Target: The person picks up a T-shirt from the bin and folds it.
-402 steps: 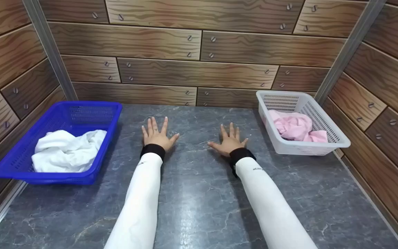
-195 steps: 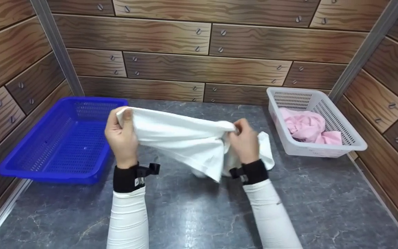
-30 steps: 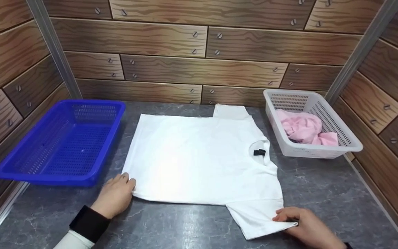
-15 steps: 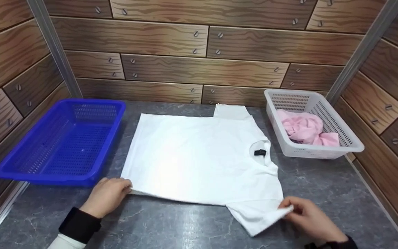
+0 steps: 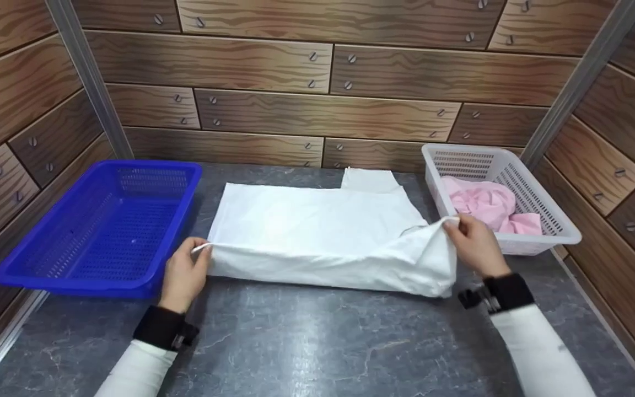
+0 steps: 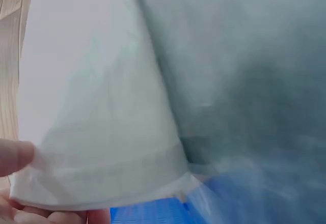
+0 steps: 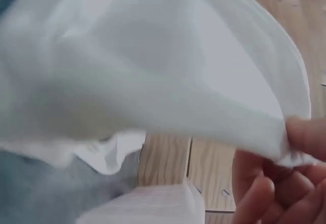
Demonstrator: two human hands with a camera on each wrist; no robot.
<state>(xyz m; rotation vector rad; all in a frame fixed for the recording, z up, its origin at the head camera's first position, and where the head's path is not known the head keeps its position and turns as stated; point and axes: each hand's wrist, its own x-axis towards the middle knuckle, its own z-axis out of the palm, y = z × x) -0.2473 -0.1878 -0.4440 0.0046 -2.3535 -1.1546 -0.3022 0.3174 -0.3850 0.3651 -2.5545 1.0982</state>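
Observation:
A white T-shirt [image 5: 306,220] lies on the grey table, its near side lifted and folding over toward the back. My left hand [image 5: 185,273] pinches the hem corner between thumb and fingers, which the left wrist view also shows. On the other side my right hand [image 5: 477,245] pinches the near sleeve end, raised beside the white basket. In the right wrist view the sleeve cloth [image 7: 204,81] hangs from the thumb and fingertips. The far sleeve [image 5: 370,179] lies flat toward the back wall. Raised cloth hides most of the neckline.
A blue plastic basket [image 5: 97,278] with nothing in it stands at the left. At the right, a white basket [image 5: 543,240] holds a crumpled pink cloth [image 5: 483,204]. Plank-patterned walls [image 5: 262,113] enclose the table [image 5: 295,342] at the back and sides.
Earlier, white cloth left the blue basket and was spread flat as a T-shirt. Within the last half second, both hands have lifted its near edge and moved it toward the back.

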